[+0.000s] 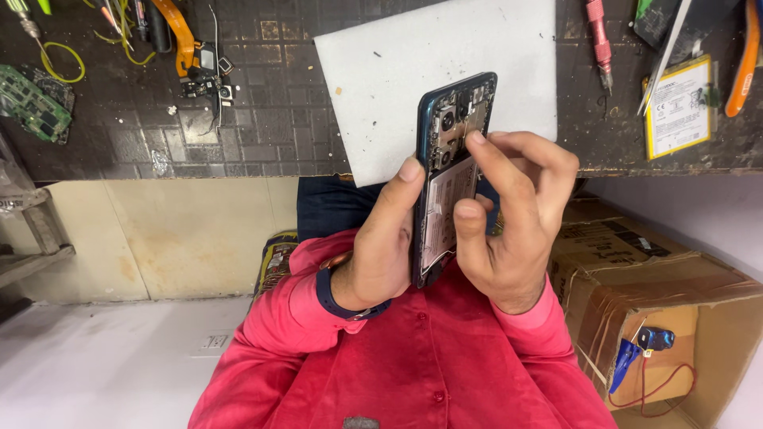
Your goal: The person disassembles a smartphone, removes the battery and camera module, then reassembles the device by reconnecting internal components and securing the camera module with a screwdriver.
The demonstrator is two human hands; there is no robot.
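At frame centre my left hand [381, 246] clamps the dark blue backless smartphone [449, 175] by its edge above the grey rubber work mat [445, 71]; my right hand [509, 214], fingers curled, presses its exposed innards; I judge a slip could tear a connector.

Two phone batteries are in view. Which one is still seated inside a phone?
The battery in the opened phone, held between the left hand and right hand. The other battery, yellow-edged, lies loose on the bench at upper right.

Phone's [450, 171] lower end behind fingers [469, 230]
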